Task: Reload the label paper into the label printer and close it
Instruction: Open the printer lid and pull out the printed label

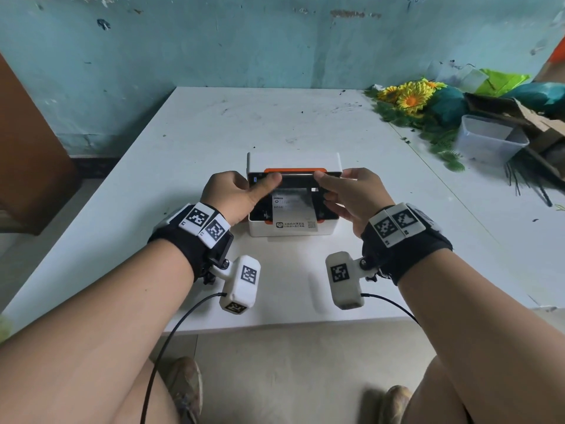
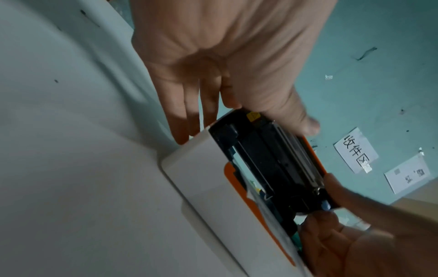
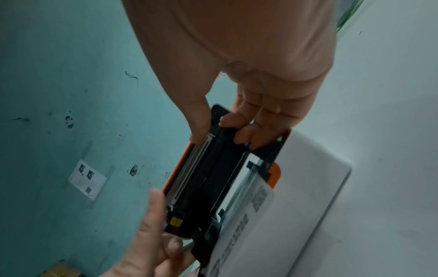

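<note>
Pinching the half-raised lid (image 1: 295, 179) crosswise, left hand (image 1: 235, 194) and right hand (image 1: 351, 197) flank the label printer (image 1: 293, 228).

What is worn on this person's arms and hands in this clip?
Bare forearms, no sleeves or gloves. Each wrist has a black strap carrying white blocks printed with black square markers. A white camera pod hangs under each wrist, trailing a thin black cable.
</note>
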A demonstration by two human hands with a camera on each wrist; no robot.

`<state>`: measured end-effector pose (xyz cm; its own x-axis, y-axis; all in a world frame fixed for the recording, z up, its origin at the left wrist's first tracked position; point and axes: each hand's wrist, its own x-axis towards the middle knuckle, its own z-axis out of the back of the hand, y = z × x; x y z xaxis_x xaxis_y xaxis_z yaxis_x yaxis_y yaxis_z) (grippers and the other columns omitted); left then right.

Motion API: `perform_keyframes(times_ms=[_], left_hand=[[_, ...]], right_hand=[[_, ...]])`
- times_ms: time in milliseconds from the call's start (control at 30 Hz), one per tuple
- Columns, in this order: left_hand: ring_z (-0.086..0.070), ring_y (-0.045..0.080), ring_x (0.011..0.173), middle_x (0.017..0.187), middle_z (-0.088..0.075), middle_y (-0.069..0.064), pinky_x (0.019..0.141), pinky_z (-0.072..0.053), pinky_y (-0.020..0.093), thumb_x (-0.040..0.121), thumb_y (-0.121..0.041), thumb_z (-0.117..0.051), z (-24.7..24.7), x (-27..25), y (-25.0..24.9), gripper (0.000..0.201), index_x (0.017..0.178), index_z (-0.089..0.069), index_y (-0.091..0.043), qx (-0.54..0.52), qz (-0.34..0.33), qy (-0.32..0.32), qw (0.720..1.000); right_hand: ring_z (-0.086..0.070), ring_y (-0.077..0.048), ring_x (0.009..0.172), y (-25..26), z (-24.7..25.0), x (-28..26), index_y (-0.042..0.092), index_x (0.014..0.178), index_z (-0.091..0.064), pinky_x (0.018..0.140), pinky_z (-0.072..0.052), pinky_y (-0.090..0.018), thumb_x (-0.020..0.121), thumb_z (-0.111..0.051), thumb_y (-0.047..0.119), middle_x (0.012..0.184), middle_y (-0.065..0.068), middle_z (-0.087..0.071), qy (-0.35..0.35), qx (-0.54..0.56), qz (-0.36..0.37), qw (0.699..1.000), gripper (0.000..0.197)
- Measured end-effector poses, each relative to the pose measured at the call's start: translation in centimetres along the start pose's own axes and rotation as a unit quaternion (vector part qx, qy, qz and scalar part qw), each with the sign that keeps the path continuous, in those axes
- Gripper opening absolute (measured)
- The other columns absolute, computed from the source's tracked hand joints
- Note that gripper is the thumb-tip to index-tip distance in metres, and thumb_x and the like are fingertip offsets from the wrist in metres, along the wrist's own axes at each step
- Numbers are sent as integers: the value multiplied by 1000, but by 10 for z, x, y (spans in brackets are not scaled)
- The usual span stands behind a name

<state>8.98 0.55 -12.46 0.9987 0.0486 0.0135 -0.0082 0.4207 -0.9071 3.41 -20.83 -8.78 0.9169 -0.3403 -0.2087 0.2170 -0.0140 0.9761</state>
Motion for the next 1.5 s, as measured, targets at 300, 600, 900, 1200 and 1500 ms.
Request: perform_keyframes(times_ms=[300, 600, 900, 1200, 1500], left_hand=[[-74, 32, 97, 97, -73, 9, 85, -64, 60, 32, -52, -101, 5, -6, 7, 70, 82, -61, -23, 27, 22, 30, 999], [-79, 31, 98, 105, -80, 6, 87, -64, 58, 50, -33, -106, 2, -9, 7, 60, 83, -58, -23, 1, 9, 31, 999], [-77, 29, 100, 106, -79, 5, 89, -64, 48, 64, -21, -103, 1, -14, 2, 51, 86, -57, -20, 11, 8, 28, 1000], [-72, 30, 85, 98, -79, 11, 91, -60, 56, 55, -39, -105, 1, -13, 1, 57, 84, -58, -24, 12, 11, 40, 999], [-71, 23, 101, 114, -72, 5, 81, -59, 36, 95, -24, -78, -1, -24, -25, 30, 117, -58, -25, 92, 20, 112, 989]], right_hand=[[-78, -24, 90, 7, -8, 2, 0, 108, -74, 90, -65, -34, 97, -80, 39, 102, -13, -78, -3, -4, -25, 1000, 41], [-76, -21, 99, 8, 2, 9, 18, 85, -61, 101, -63, -42, 86, -92, 21, 103, -9, -78, 45, -24, -23, 998, 31], [-80, -25, 98, -3, -2, 4, 19, 95, -64, 99, -64, -48, 79, -91, 19, 104, -10, -81, 30, -68, 48, 996, 32], [-66, -7, 99, -8, -23, -25, 23, 111, -72, 78, -49, -18, 88, -88, 27, 110, 10, -72, 130, -348, 233, 899, 29], [-60, -28, 135, -17, -36, -34, 20, 157, -44, 112, -48, -41, 94, -82, 36, 149, -4, -62, 218, -551, 205, 779, 76]])
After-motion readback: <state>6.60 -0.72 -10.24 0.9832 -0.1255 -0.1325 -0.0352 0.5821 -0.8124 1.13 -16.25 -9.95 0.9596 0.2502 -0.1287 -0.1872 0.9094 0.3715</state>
